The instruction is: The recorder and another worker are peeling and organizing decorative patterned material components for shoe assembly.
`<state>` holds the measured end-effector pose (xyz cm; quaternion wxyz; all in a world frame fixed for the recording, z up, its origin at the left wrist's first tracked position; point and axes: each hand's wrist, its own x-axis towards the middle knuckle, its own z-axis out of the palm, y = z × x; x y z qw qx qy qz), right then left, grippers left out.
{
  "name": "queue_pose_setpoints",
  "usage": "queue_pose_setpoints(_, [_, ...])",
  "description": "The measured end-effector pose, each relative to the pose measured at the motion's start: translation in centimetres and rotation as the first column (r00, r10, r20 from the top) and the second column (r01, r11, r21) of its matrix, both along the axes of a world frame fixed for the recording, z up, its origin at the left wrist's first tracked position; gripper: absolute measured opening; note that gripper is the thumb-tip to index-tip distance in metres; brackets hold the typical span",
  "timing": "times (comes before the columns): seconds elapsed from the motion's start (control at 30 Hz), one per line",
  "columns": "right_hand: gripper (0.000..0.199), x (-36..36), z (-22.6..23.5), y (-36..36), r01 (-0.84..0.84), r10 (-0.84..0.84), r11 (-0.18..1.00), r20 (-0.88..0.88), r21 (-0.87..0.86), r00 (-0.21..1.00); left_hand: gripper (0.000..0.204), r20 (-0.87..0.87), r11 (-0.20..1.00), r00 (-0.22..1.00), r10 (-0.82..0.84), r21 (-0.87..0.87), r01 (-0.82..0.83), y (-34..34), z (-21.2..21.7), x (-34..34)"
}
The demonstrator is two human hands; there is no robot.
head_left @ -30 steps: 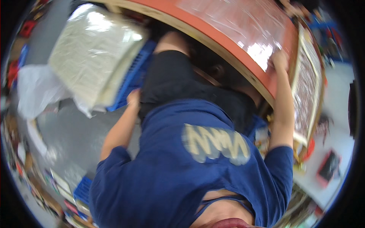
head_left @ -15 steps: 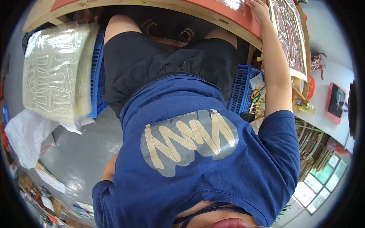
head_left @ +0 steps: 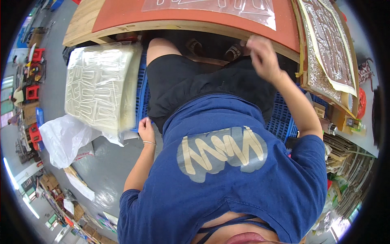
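Observation:
My left hand [head_left: 146, 129] hangs beside my hip, fingers curled in with nothing visible in them. It is nearest a stack of clear embossed plastic sheets [head_left: 97, 87], on a blue plastic crate [head_left: 142, 87] to my left. In front of the table edge, above my lap, my right hand [head_left: 263, 59] is smeared by motion. Its fingers look bent, but their grip cannot be made out. Beyond it, a clear plastic sheet with raised outlines [head_left: 260, 18] lies flat on the red mat [head_left: 195, 22] of the wooden table, touched by neither hand.
At the right stands a board with a brown, glossy patterned sheet [head_left: 331, 44]. Below it are blue crates [head_left: 282, 118] and stacked flat boards [head_left: 349, 175]. A white plastic bag [head_left: 65, 140] sits on the grey floor at left. Red stools [head_left: 34, 91] are farther off.
My right hand has left the table's right side and come back over my lap. My left hand has come into view beside my hip. The view has shifted, showing more of the table.

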<state>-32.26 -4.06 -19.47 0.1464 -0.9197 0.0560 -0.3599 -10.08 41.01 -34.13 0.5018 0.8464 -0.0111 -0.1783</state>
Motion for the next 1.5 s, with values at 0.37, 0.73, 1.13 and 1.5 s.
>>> queue_pose_setpoints(0.37, [0.030,-4.7,0.2,8.0,-0.052,0.366,0.779,-0.386,0.625,0.847,0.025,0.197,0.659,0.630,-0.751,0.160,0.735,-10.8,11.1,-1.1])
queue_pose_setpoints(0.73, [0.013,-1.3,-2.8,2.6,0.230,0.310,-0.427,-0.097,0.875,0.946,0.025,-0.617,0.762,0.449,-0.647,-0.543,0.352,-19.6,13.4,4.8])
queue_pose_setpoints(1.13, [0.008,5.1,3.4,2.6,0.435,0.631,-0.230,-0.207,0.870,0.747,0.024,-0.644,0.582,-0.142,-0.752,-0.750,0.315,-14.4,8.9,9.6])
queue_pose_setpoints(1.5, [0.019,4.8,7.1,2.6,0.218,0.603,0.714,-0.743,0.665,0.291,0.019,-0.062,0.175,0.170,-0.983,-0.083,0.981,-18.9,18.7,7.4])
